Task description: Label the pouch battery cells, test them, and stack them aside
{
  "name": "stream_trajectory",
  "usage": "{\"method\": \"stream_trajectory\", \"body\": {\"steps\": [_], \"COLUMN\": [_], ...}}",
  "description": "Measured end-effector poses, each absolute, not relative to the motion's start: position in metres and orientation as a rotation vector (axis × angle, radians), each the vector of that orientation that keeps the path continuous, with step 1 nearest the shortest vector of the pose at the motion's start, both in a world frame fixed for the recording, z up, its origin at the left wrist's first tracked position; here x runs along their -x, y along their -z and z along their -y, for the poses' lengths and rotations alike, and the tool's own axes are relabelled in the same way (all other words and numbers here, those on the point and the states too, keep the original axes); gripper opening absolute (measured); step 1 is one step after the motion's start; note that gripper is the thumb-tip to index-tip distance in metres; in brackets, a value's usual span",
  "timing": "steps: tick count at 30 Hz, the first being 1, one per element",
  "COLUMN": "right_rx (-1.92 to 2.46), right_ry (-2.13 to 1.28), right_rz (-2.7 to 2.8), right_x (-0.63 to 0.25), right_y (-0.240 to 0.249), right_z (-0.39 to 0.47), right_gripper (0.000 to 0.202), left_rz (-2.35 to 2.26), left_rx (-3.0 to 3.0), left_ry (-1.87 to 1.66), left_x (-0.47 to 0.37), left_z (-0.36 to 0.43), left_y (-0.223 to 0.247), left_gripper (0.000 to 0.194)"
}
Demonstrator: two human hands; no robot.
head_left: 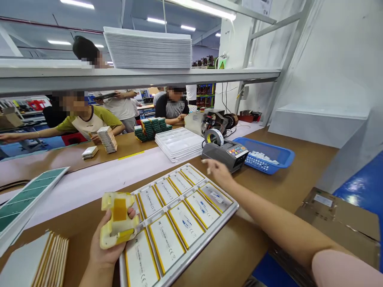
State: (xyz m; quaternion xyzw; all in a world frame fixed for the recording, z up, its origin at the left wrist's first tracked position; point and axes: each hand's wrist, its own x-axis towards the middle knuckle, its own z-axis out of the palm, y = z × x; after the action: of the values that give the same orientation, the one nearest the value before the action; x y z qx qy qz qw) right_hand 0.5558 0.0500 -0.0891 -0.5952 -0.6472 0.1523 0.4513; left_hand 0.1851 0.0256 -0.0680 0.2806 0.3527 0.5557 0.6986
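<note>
Head view: my left hand (105, 251) has its fingers wrapped round the yellow fixture (119, 210) over the tray (206, 236)'s left edge. Right hand (220, 174) is blurry near the tape dispenser (223, 156); can't tell if those fingers pinch anything. Guessing tape-fetching, so next calls for a clean pinch. Fixture partly hides a battery (140, 261).

- Left hand (105, 252) turned palm-up, fingers curled in a grip.
- Right arm (275, 217) stretches across the workbench's (248, 239) near edge.
- Right hand (220, 174) slightly blurred, fingers reaching forward, apart.
</note>
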Motion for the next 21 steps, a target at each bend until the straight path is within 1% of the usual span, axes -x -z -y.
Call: {"method": "stream_trajectory", "body": {"steps": [1,3,4,7,10,12,13,15,17,19,20,21], "right_rx": [1.522,1.67,1.759,1.868,1.955,1.984,1.972,1.858,1.679,1.543,1.505,1.478], "right_ry": [-0.288,-0.003,0.052,0.015,0.009,0.015,-0.015,-0.195,-0.4,-0.521,-0.555,-0.588], "right_rz": [1.483,1.148,1.114,1.202,1.299,1.345,1.344,1.216,0.999,0.834,0.779,0.732], "right_x": [-0.585,-0.642,-0.668,-0.717,-0.728,-0.726,-0.726,-0.725,-0.723,-0.716,-0.711,-0.704], "right_y": [0.088,0.09,0.092,0.099,0.101,0.095,0.091,0.084,0.082,0.089,0.095,0.102], "right_z": [-0.049,-0.046,-0.045,-0.043,-0.043,-0.043,-0.043,-0.042,-0.037,-0.031,-0.027,-0.023], "right_gripper": [0.054,0.05,0.048,0.038,0.03,0.032,0.033,0.032,0.025,0.016,0.014,0.018], "left_rz": [-0.791,-0.807,-0.819,-0.853,-0.882,-0.902,-0.906,-0.903,-0.901,-0.906,-0.91,-0.912], "left_rx": [-0.62,-0.591,-0.573,-0.531,-0.551,-0.566,-0.569,-0.578,-0.589,-0.597,-0.598,-0.599], "left_ry": [-1.229,-1.21,-1.211,-1.222,-1.231,-1.253,-1.26,-1.254,-1.247,-1.247,-1.254,-1.257], "left_x": [-0.186,-0.19,-0.191,-0.193,-0.192,-0.192,-0.191,-0.191,-0.191,-0.191,-0.19,-0.19], "left_z": [-0.025,-0.024,-0.024,-0.024,-0.026,-0.027,-0.027,-0.027,-0.027,-0.026,-0.026,-0.026], "left_y": [0.067,0.064,0.063,0.062,0.064,0.066,0.066,0.065,0.064,0.064,0.063,0.063], "left_gripper": [0.027,0.027,0.027,0.029,0.031,0.031,0.031,0.031,0.03,0.03,0.029,0.029]}}
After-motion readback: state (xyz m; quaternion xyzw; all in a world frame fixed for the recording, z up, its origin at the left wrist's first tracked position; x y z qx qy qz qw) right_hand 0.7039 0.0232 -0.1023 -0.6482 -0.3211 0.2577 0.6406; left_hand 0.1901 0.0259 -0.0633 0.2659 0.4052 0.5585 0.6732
